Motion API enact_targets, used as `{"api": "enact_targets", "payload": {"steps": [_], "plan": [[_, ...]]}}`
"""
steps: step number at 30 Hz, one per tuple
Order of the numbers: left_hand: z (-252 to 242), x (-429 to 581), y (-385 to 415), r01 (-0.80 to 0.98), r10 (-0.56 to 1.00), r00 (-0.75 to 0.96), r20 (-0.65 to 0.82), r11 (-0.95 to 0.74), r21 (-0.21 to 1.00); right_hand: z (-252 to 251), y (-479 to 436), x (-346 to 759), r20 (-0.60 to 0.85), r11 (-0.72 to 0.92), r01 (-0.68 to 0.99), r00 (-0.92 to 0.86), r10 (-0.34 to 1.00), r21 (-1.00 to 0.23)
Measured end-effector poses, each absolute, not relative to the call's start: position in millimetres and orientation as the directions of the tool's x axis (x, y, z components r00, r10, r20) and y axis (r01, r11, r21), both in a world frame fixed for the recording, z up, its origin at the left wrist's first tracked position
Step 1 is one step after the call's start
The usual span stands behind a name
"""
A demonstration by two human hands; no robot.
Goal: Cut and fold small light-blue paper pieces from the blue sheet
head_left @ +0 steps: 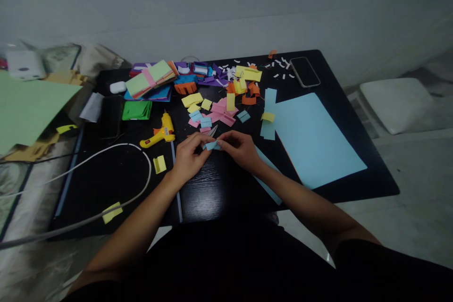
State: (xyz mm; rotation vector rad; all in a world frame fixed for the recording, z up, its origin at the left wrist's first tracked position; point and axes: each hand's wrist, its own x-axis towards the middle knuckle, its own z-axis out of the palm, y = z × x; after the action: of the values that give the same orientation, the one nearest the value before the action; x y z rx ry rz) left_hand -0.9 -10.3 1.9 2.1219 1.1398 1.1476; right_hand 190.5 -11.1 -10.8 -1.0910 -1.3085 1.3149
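Note:
Both hands meet over the front middle of the black table [208,188]. A small light-blue piece of paper [211,145] is pinched between them. My left hand [191,153] has its thumb and fingers closed on the left side of it. On the other side, the fingertips of my right hand [242,148] pinch the same piece. Just beyond the fingers lie scissors [213,130], their blades partly showing and their handles hidden by my left hand. Small folded pieces of pink paper [222,111], along with yellow and blue ones, lie scattered past them.
A yellow glue gun [161,132] lies to the left, near a looping white cable [148,160]. Large light-blue sheets [318,141] cover the right side, with a phone [305,72] behind. Stacked coloured paper [152,79], orange pieces [249,99] and white scraps [283,63] line the back.

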Motion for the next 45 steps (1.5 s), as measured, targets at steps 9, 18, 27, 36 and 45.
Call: {"api": "enact_targets", "payload": {"steps": [9, 18, 27, 36, 45], "plan": [[4.4, 0.4, -10.6, 0.44, 0.827, 0.319, 0.463, -0.562, 0.701, -9.2, -12.5, 189.4, 0.028, 0.027, -0.008, -0.131, 0.991, -1.0], [5.7, 2.4, -12.5, 0.44, 0.817, 0.325, 0.476, -0.576, 0.689, -11.8, -12.8, 187.5, 0.03, 0.034, 0.029, -0.124, 0.992, -0.999], [7.1, 3.3, -12.7, 0.451, 0.821, 0.33, 0.466, -0.571, 0.686, -11.8, -12.4, 187.2, 0.018, 0.021, 0.017, -0.127, 0.992, -1.0], [5.2, 1.7, -10.1, 0.508, 0.827, 0.301, 0.476, -0.561, 0.653, -15.2, -12.4, 188.1, 0.021, 0.018, -0.024, -0.156, 0.987, -1.0], [9.5, 1.8, -11.3, 0.492, 0.814, 0.331, 0.477, -0.581, 0.649, -15.8, -12.3, 188.1, 0.013, 0.003, -0.1, -0.1, 0.995, -0.995]]}}
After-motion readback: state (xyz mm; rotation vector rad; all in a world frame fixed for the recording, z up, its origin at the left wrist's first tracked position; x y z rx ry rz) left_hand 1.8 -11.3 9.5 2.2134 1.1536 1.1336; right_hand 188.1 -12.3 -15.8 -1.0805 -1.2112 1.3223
